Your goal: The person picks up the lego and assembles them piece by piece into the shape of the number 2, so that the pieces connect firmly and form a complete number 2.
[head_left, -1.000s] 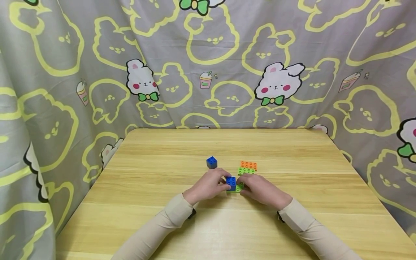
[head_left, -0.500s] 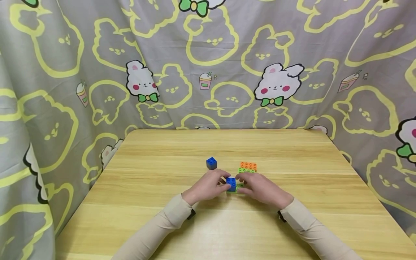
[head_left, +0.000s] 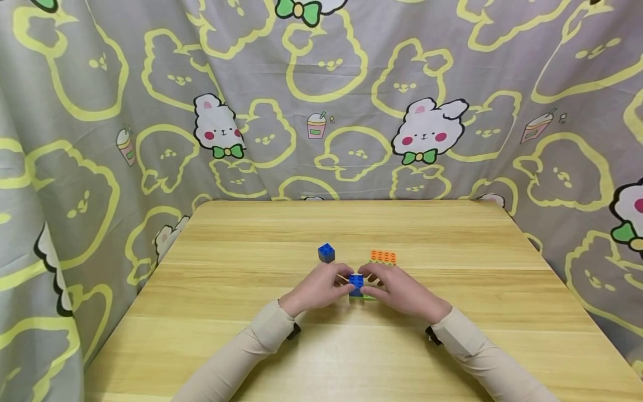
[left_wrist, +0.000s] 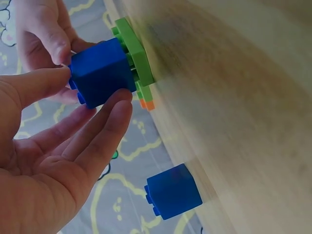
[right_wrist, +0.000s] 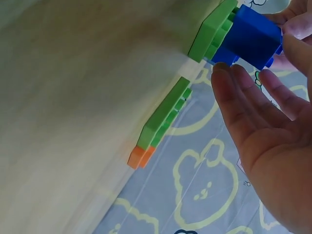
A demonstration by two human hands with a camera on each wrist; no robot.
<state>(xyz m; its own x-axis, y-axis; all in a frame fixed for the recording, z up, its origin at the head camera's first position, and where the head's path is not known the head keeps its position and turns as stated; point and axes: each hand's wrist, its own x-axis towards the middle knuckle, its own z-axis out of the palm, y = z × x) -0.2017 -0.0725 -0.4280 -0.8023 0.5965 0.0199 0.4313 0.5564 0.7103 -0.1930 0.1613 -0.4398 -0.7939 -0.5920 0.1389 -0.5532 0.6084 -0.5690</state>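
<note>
In the head view, a square blue brick [head_left: 356,283] stands studs up on the left part of a flat green plate [head_left: 360,297]. My left hand [head_left: 318,286] holds the blue brick [left_wrist: 102,73] from the left, thumb at its studded top and fingertips along its side. My right hand [head_left: 404,290] is at the brick's right side, its thumb and fingers loosely extended beside it. The right wrist view shows these fingers [right_wrist: 251,105] fairly straight, near the brick's lower edge; whether they touch it I cannot tell.
A second blue brick [head_left: 326,252] stands apart, behind my left hand. Beyond my right hand lies an orange plate [head_left: 383,257] with another green plate [right_wrist: 165,114] against it. The wooden table [head_left: 251,346] ends at a patterned curtain [head_left: 351,72].
My right hand has left the right end of the nearer green plate and shifted left to the blue brick. My left hand stays at the brick, almost unmoved.
</note>
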